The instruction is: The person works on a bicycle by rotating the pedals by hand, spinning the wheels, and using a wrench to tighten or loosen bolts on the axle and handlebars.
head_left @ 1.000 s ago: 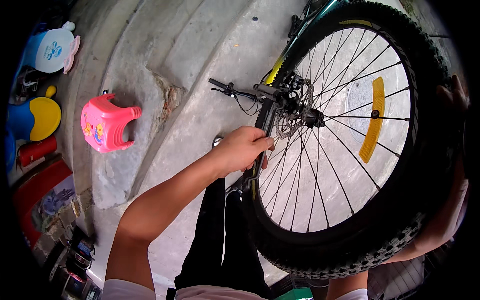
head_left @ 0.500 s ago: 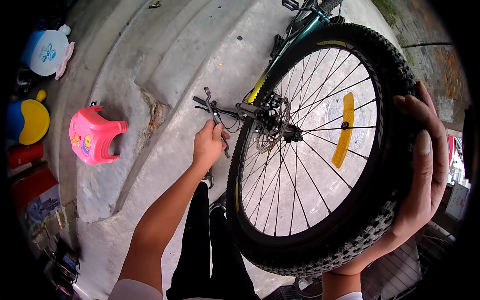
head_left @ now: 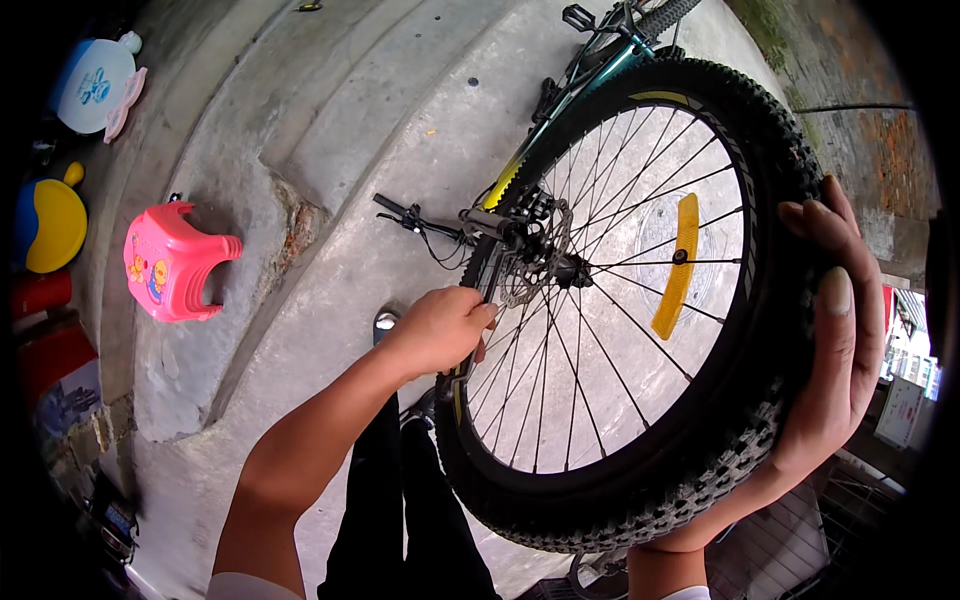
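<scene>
- While the bicycle wheel (head_left: 620,300) stands upside-down above the concrete floor (head_left: 330,150), the right hand (head_left: 835,330) cups its knobby tyre (head_left: 700,490), fingers spread.
- Left hand (head_left: 440,330) grips the fork leg (head_left: 478,300) beside the hub, fingers curled around it.
- Pink stool (head_left: 170,262) sits well apart.

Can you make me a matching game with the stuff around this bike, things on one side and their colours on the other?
Things:
1. little plastic stool
2. reflector on the spokes
3. tyre
4. fork leg under the left hand

Colours:
A. black
B. pink
C. black with yellow-green
D. yellow

Pairs: 1-B, 2-D, 3-A, 4-C

Extra: the right hand holds the tyre's outer edge.
</scene>
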A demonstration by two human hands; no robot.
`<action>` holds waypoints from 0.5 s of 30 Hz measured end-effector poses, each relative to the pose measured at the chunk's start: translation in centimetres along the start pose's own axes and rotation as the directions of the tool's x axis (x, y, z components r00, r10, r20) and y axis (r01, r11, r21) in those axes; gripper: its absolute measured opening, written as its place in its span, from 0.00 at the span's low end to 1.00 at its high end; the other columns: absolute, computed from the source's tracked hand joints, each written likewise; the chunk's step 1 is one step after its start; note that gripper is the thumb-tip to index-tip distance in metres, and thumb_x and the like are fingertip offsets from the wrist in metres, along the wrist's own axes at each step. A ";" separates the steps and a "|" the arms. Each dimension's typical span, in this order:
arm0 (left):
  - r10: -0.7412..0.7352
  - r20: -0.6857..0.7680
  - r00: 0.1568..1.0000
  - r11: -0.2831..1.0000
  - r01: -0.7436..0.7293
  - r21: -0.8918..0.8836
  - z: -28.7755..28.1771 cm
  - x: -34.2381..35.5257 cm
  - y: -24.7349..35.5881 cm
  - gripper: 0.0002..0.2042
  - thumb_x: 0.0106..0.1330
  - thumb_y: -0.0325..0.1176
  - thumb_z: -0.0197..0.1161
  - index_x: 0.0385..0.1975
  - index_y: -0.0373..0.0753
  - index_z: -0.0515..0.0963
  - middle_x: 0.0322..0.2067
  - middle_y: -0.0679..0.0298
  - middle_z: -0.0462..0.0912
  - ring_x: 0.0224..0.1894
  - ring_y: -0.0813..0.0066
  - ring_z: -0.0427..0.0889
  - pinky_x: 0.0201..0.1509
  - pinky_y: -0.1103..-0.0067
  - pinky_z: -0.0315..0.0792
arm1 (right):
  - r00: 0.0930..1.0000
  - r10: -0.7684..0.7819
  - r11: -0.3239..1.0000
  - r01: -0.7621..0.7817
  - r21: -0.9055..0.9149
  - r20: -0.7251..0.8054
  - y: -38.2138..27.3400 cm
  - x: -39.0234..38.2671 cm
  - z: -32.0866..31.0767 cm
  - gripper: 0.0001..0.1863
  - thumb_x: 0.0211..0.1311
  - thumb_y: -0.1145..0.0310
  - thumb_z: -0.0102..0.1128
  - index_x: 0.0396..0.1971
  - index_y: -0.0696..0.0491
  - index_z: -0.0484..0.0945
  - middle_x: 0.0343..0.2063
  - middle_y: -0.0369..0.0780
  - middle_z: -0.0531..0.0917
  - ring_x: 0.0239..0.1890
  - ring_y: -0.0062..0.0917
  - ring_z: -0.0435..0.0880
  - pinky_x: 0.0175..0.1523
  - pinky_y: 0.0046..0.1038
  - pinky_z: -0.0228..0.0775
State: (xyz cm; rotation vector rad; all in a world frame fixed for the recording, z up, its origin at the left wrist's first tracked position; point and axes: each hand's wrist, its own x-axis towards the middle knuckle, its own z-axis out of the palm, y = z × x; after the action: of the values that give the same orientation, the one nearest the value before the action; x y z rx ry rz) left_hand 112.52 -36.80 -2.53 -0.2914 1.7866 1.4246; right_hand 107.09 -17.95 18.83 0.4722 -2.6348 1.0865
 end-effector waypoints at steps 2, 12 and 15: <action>-0.051 0.050 0.997 0.993 0.056 -0.106 -0.2 0.0 0.5 0.15 0.73 0.38 0.51 0.37 0.31 0.78 0.21 0.59 0.82 0.15 0.76 0.74 0.19 0.75 0.67 | 1.000 0.025 0.996 -0.024 0.084 -0.004 0.1 -0.1 0.2 0.20 0.72 0.66 0.42 0.52 0.61 0.78 0.54 0.52 0.80 0.65 0.36 0.71 0.74 0.38 0.53; 0.098 -0.119 0.988 0.949 -0.057 0.309 -0.4 1.7 -2.5 0.13 0.66 0.40 0.59 0.31 0.35 0.81 0.26 0.55 0.84 0.32 0.57 0.84 0.39 0.65 0.73 | 0.999 0.000 1.000 -0.001 0.029 0.033 0.2 0.1 0.1 0.21 0.73 0.65 0.40 0.51 0.60 0.79 0.55 0.51 0.79 0.65 0.37 0.72 0.74 0.38 0.54; 0.148 -0.157 0.977 0.897 -0.066 0.437 -0.6 2.7 -2.6 0.11 0.63 0.40 0.63 0.32 0.38 0.83 0.28 0.52 0.83 0.36 0.51 0.82 0.41 0.62 0.72 | 0.999 0.000 0.999 -0.002 0.040 0.043 0.0 -0.2 -0.2 0.21 0.73 0.65 0.41 0.51 0.60 0.80 0.54 0.50 0.80 0.67 0.38 0.69 0.74 0.40 0.52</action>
State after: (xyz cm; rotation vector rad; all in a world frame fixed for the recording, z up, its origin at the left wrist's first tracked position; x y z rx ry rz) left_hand 112.18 -37.38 -6.24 -0.0948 2.2457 1.0582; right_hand 107.29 -17.72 18.90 0.5079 -2.6543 1.1441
